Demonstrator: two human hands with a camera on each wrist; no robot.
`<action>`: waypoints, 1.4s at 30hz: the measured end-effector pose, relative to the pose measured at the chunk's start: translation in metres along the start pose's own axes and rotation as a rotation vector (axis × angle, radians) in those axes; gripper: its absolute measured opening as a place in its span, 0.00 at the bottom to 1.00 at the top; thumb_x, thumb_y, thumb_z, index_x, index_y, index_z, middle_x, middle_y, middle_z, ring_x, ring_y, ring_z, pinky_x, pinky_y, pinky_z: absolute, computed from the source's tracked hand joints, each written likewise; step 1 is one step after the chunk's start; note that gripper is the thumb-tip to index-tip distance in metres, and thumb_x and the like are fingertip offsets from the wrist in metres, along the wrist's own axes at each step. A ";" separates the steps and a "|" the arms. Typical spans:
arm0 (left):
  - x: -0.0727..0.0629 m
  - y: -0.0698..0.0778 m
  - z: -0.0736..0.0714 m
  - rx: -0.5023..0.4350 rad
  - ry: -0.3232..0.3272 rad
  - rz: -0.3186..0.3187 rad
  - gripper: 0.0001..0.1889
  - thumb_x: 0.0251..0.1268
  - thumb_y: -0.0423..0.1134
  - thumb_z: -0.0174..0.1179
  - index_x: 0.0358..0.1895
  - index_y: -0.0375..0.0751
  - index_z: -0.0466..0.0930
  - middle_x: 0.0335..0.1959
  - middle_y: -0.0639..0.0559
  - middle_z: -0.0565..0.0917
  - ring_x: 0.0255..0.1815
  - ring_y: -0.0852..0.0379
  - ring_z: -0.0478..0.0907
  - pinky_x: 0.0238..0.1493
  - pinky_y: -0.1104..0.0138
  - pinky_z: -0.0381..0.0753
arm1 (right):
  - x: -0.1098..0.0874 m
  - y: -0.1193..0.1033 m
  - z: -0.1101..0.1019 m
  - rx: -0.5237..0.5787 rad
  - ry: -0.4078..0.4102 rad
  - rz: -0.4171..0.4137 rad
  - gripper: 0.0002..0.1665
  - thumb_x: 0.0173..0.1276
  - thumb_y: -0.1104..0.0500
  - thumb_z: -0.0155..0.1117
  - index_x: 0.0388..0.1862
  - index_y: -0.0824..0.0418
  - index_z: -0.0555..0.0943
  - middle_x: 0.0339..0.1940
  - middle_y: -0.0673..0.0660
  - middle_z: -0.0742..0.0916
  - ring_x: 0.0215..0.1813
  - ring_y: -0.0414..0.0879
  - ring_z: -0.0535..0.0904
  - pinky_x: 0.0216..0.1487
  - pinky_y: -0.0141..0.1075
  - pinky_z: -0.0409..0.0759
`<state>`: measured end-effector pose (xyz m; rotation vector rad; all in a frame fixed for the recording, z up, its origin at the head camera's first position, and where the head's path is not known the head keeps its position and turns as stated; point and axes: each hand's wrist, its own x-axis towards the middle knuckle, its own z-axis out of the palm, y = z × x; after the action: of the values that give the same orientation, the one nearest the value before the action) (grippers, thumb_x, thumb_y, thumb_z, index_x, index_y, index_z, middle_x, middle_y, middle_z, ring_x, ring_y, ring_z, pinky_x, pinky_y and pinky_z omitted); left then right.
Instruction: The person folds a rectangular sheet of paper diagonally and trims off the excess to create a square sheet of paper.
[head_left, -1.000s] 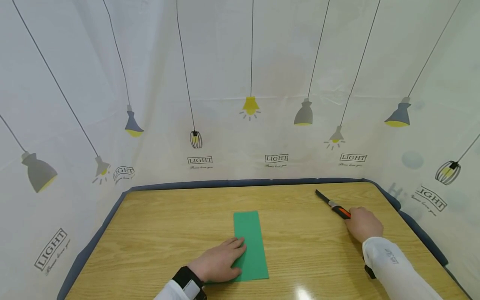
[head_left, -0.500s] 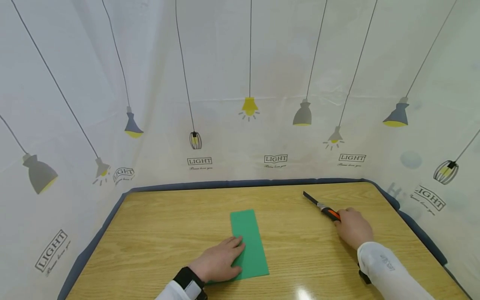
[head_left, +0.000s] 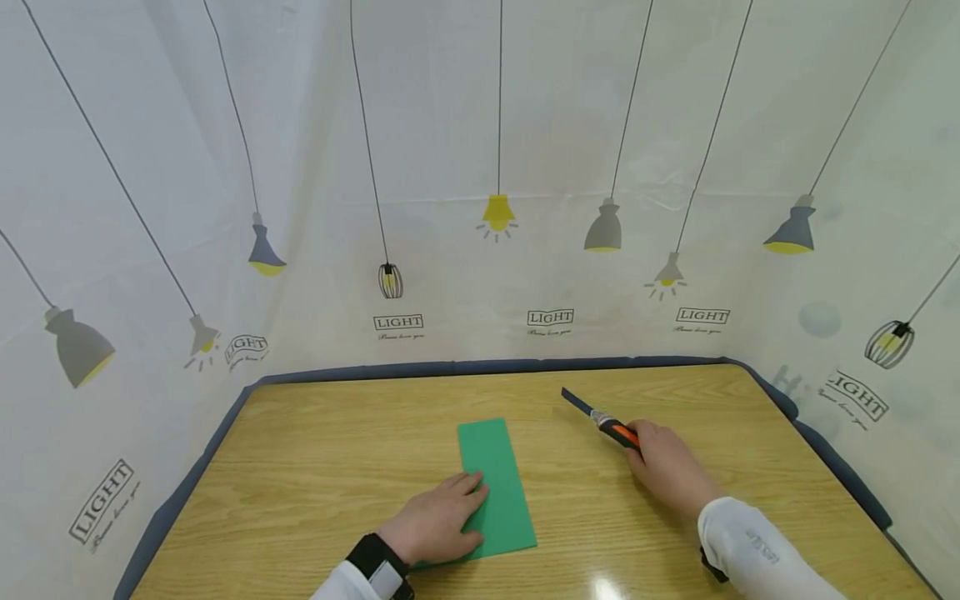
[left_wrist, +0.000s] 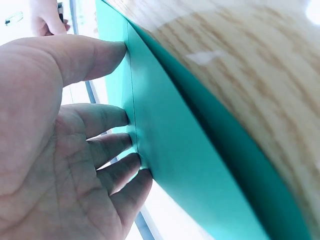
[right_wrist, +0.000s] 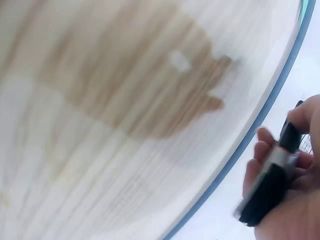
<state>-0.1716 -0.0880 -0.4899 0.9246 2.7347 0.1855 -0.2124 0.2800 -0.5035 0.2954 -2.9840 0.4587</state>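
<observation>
A green sheet of paper [head_left: 498, 492] lies lengthwise on the table, left of the right hand. My left hand [head_left: 438, 518] rests on its left side, fingers spread and fingertips pressing on the paper. In the left wrist view the green paper [left_wrist: 170, 145] shows two layers with a gap along the near edge, and the fingertips sit along a thin dark line on it. My right hand [head_left: 667, 467] grips a black and orange utility knife [head_left: 618, 432] above the table, its dark blade extended and pointing to the far left. The knife's rear end [right_wrist: 270, 190] shows in the right wrist view.
The wooden table [head_left: 337, 450] has a dark blue padded edge [head_left: 450, 367] along its back and sides. A white curtain [head_left: 465, 108] printed with hanging lamps surrounds it. Black straps sit on both wrists, the left one [head_left: 378, 562] over a white sleeve.
My right hand has moved left with the utility knife, closer to the green paper. The paper's far end has turned slightly left, while my left hand has stayed almost in place.
</observation>
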 end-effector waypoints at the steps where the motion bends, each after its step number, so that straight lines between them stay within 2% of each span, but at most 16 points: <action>1: 0.000 0.000 0.000 0.000 0.001 0.000 0.34 0.66 0.55 0.58 0.72 0.44 0.66 0.76 0.49 0.63 0.76 0.48 0.61 0.72 0.57 0.67 | -0.001 -0.004 0.000 -0.005 -0.007 -0.004 0.25 0.70 0.58 0.60 0.61 0.70 0.73 0.47 0.61 0.84 0.45 0.51 0.80 0.45 0.48 0.80; 3: 0.000 0.000 0.001 0.002 0.004 0.001 0.34 0.66 0.55 0.58 0.72 0.44 0.66 0.76 0.48 0.63 0.75 0.48 0.61 0.72 0.57 0.67 | -0.004 -0.013 0.001 -0.013 -0.027 -0.009 0.26 0.71 0.57 0.57 0.62 0.69 0.72 0.48 0.61 0.83 0.47 0.51 0.79 0.47 0.49 0.80; 6: 0.000 -0.001 0.001 0.008 0.009 -0.003 0.35 0.66 0.56 0.58 0.72 0.44 0.66 0.75 0.47 0.64 0.75 0.47 0.62 0.72 0.56 0.67 | -0.009 -0.025 0.001 -0.021 -0.054 -0.009 0.26 0.73 0.54 0.55 0.64 0.67 0.72 0.46 0.57 0.83 0.45 0.47 0.79 0.44 0.45 0.79; 9: 0.000 -0.002 0.000 0.001 0.006 -0.016 0.36 0.65 0.58 0.58 0.72 0.44 0.67 0.75 0.47 0.64 0.74 0.46 0.63 0.71 0.55 0.67 | -0.012 -0.038 0.003 -0.029 -0.067 -0.017 0.26 0.74 0.48 0.56 0.64 0.62 0.73 0.42 0.52 0.82 0.40 0.42 0.77 0.41 0.41 0.78; 12: 0.000 -0.003 -0.001 -0.017 -0.010 -0.035 0.38 0.62 0.60 0.59 0.72 0.45 0.66 0.75 0.47 0.64 0.74 0.45 0.62 0.71 0.54 0.68 | -0.016 -0.048 0.006 -0.039 -0.090 -0.023 0.27 0.72 0.42 0.58 0.63 0.56 0.75 0.42 0.49 0.83 0.39 0.39 0.76 0.41 0.39 0.78; 18: -0.001 -0.005 -0.003 -0.035 -0.024 -0.038 0.43 0.57 0.64 0.60 0.73 0.45 0.65 0.76 0.45 0.62 0.74 0.43 0.61 0.70 0.53 0.67 | -0.024 -0.065 0.011 -0.034 -0.108 -0.073 0.26 0.70 0.42 0.62 0.61 0.53 0.75 0.49 0.49 0.84 0.46 0.39 0.79 0.46 0.40 0.80; 24: -0.003 -0.008 -0.003 -0.008 -0.007 -0.035 0.48 0.53 0.71 0.61 0.74 0.45 0.64 0.76 0.43 0.62 0.73 0.43 0.63 0.69 0.52 0.69 | -0.036 -0.072 0.010 -0.021 -0.096 -0.155 0.25 0.69 0.43 0.63 0.60 0.52 0.75 0.48 0.46 0.83 0.46 0.37 0.78 0.46 0.38 0.80; 30: -0.003 -0.007 -0.002 0.040 0.019 -0.060 0.49 0.52 0.74 0.60 0.73 0.48 0.65 0.73 0.43 0.66 0.71 0.42 0.64 0.68 0.51 0.70 | -0.044 -0.073 0.010 -0.017 -0.094 -0.190 0.23 0.69 0.43 0.62 0.58 0.50 0.75 0.46 0.43 0.82 0.46 0.36 0.77 0.43 0.37 0.80; 35: 0.000 -0.007 0.001 0.056 0.054 -0.069 0.50 0.51 0.76 0.59 0.72 0.45 0.67 0.68 0.42 0.70 0.69 0.44 0.66 0.68 0.53 0.70 | -0.048 -0.072 0.010 -0.028 -0.089 -0.206 0.21 0.69 0.42 0.61 0.57 0.47 0.75 0.45 0.41 0.81 0.44 0.34 0.77 0.42 0.36 0.79; 42: 0.003 -0.003 0.007 0.053 0.116 -0.098 0.50 0.50 0.76 0.59 0.69 0.40 0.70 0.56 0.42 0.73 0.59 0.48 0.72 0.56 0.57 0.80 | -0.052 -0.071 0.009 -0.023 -0.113 -0.230 0.21 0.70 0.41 0.60 0.58 0.45 0.74 0.46 0.40 0.82 0.45 0.33 0.76 0.42 0.36 0.79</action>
<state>-0.1735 -0.0879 -0.4981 0.8145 2.8968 0.1531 -0.1478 0.2202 -0.4987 0.6744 -3.0082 0.3935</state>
